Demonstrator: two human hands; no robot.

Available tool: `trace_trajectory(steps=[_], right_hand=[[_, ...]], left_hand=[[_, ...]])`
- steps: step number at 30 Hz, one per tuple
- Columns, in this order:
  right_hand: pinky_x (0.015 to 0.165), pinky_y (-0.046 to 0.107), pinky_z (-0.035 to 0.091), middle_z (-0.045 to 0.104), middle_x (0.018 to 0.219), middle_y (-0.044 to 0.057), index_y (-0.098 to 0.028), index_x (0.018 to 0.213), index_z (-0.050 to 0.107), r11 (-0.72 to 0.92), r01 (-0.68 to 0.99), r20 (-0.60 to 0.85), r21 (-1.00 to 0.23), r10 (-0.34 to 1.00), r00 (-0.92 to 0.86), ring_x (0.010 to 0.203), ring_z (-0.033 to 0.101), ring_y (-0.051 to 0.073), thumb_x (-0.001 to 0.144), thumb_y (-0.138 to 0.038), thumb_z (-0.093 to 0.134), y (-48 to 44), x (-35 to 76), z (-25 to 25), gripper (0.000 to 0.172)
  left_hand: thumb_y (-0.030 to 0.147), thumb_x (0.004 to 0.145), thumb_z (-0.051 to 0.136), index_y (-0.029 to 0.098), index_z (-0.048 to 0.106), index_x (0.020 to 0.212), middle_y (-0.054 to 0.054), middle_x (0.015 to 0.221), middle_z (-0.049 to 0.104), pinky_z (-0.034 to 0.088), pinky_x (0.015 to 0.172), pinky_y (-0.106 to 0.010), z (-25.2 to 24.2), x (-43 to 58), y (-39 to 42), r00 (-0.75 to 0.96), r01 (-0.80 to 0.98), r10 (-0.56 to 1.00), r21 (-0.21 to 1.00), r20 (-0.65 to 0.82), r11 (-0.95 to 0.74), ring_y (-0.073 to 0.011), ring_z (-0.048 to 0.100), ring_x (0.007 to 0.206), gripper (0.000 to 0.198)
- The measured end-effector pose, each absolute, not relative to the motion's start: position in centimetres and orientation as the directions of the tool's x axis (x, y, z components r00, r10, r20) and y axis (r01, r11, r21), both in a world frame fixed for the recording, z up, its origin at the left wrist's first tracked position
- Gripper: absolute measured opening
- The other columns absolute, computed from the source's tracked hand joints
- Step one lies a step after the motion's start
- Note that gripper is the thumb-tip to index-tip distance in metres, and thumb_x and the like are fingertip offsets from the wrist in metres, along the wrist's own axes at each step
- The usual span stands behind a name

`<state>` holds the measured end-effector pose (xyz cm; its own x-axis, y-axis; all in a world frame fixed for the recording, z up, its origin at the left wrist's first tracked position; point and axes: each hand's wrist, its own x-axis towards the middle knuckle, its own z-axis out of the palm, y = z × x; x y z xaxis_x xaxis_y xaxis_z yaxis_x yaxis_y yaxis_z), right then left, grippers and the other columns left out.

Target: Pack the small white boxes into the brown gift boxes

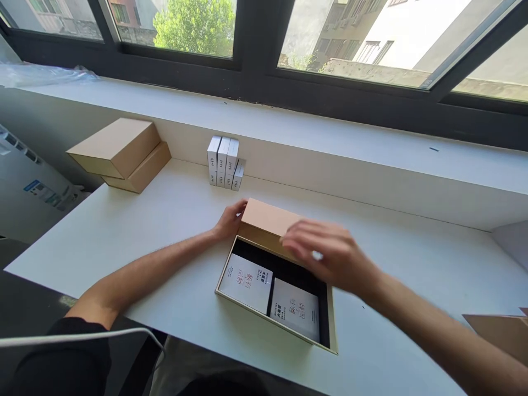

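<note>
In front of me an open cardboard gift box with a black inside lies at a slant on the white table. Two white printed cartons sit side by side along its near side; a black strip shows behind them. Against the gift box's far side is a brown cardboard lid. My left hand grips the lid's left end, its fingertips partly hidden behind the corner. Above the lid and the gift box's far right part hovers my right hand, blurred, fingers bent toward the thumb. Whether it pinches anything does not show.
Small white cartons stand stacked by the back wall. Brown cardboard boxes are piled at the table's far left. Another cardboard piece lies at the right edge. A white cable crosses my left arm. Windows rise behind the ledge.
</note>
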<state>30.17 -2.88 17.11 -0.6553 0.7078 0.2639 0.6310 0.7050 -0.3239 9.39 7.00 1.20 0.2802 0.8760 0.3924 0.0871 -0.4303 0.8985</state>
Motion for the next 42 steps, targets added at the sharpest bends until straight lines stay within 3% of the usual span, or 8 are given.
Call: trace_trajectory(steps=[3, 7, 17, 25, 28, 30, 35, 42], right_hand=[[0.083, 0.036, 0.054, 0.071, 0.087, 0.006, -0.021, 0.091, 0.070, 0.319, 0.781, 0.136, -0.537, 0.946, -0.293, 0.083, 0.066, 0.019, 0.100, -0.042, 0.051, 5.3, 26.6, 18.9, 0.029], [0.071, 0.041, 0.060, 0.069, 0.092, 0.014, -0.011, 0.102, 0.066, -0.010, 0.800, -0.254, -0.600, 0.950, -0.178, 0.080, 0.068, 0.023, 0.090, -0.032, 0.068, 15.1, 22.0, 17.0, 0.024], [0.061, 0.038, 0.064, 0.069, 0.088, 0.012, -0.011, 0.098, 0.062, -0.140, 0.715, -0.347, -0.685, 0.925, -0.151, 0.079, 0.068, 0.023, 0.078, -0.018, 0.076, 19.7, 22.0, 12.5, 0.026], [0.070, 0.033, 0.059, 0.072, 0.101, 0.011, -0.016, 0.115, 0.063, -0.050, 0.607, -0.182, -0.793, 0.971, -0.158, 0.087, 0.067, 0.020, 0.081, -0.031, 0.074, 12.7, 30.8, 19.3, 0.038], [0.061, 0.032, 0.052, 0.073, 0.089, 0.008, -0.019, 0.116, 0.068, 0.160, 0.734, -0.001, -0.660, 0.977, -0.214, 0.072, 0.062, 0.018, 0.081, -0.047, 0.073, 6.1, 33.6, 23.5, 0.045], [0.054, 0.030, 0.043, 0.071, 0.082, 0.007, -0.024, 0.109, 0.073, 0.294, 0.870, 0.079, -0.395, 0.955, -0.287, 0.063, 0.056, 0.016, 0.085, -0.051, 0.065, 1.1, 34.0, 25.3, 0.036], [0.049, 0.029, 0.023, 0.062, 0.060, 0.004, -0.022, 0.056, 0.065, 0.381, 0.909, -0.082, 0.171, 0.925, -0.372, 0.046, 0.043, 0.012, 0.093, -0.037, 0.055, -7.7, 30.2, 22.9, 0.041], [0.053, 0.031, 0.035, 0.071, 0.070, 0.009, -0.019, 0.079, 0.072, 0.263, 0.959, -0.222, 0.106, 0.946, -0.235, 0.060, 0.065, 0.021, 0.104, -0.030, 0.037, -7.7, 27.2, 13.3, 0.044]], left_hand=[[0.013, 0.083, 0.053, 0.017, 0.065, 0.102, -0.004, 0.094, 0.077, 0.052, 0.069, -0.023, 1.3, 9.4, 7.0, 0.290, 0.079, 0.872, 0.898, 0.394, -0.432, -0.0182, 0.071, 0.085, 0.023], [0.012, 0.084, 0.053, 0.016, 0.065, 0.105, -0.004, 0.093, 0.076, 0.052, 0.070, -0.023, 1.3, 9.7, 7.2, 0.294, 0.089, 0.881, 0.907, 0.372, -0.413, -0.0171, 0.070, 0.084, 0.025], [0.015, 0.089, 0.049, 0.016, 0.065, 0.107, -0.003, 0.091, 0.076, 0.051, 0.073, -0.023, 0.7, 10.0, 8.0, 0.331, 0.053, 0.853, 0.894, 0.404, -0.444, -0.0162, 0.069, 0.082, 0.024], [0.016, 0.087, 0.051, 0.017, 0.065, 0.105, -0.003, 0.095, 0.076, 0.052, 0.072, -0.022, 0.9, 9.7, 7.4, 0.317, 0.065, 0.864, 0.899, 0.392, -0.432, -0.0170, 0.071, 0.086, 0.022], [0.018, 0.086, 0.053, 0.017, 0.064, 0.102, -0.003, 0.092, 0.076, 0.053, 0.071, -0.023, 0.8, 9.5, 7.2, 0.299, 0.065, 0.860, 0.891, 0.413, -0.450, -0.0176, 0.071, 0.085, 0.020], [0.018, 0.084, 0.055, 0.017, 0.064, 0.101, -0.003, 0.091, 0.077, 0.053, 0.070, -0.023, 0.7, 9.3, 7.1, 0.281, 0.080, 0.857, 0.880, 0.431, -0.469, -0.0180, 0.071, 0.084, 0.019], [0.019, 0.080, 0.056, 0.017, 0.064, 0.103, -0.003, 0.090, 0.076, 0.051, 0.068, -0.023, 0.5, 8.9, 7.0, 0.253, 0.098, 0.844, 0.855, 0.473, -0.509, -0.0177, 0.069, 0.081, 0.024], [0.022, 0.079, 0.055, 0.017, 0.064, 0.100, -0.003, 0.086, 0.075, 0.048, 0.064, -0.023, 0.4, 8.6, 6.9, 0.248, 0.137, 0.824, 0.824, 0.509, -0.550, -0.0170, 0.066, 0.075, 0.024]])
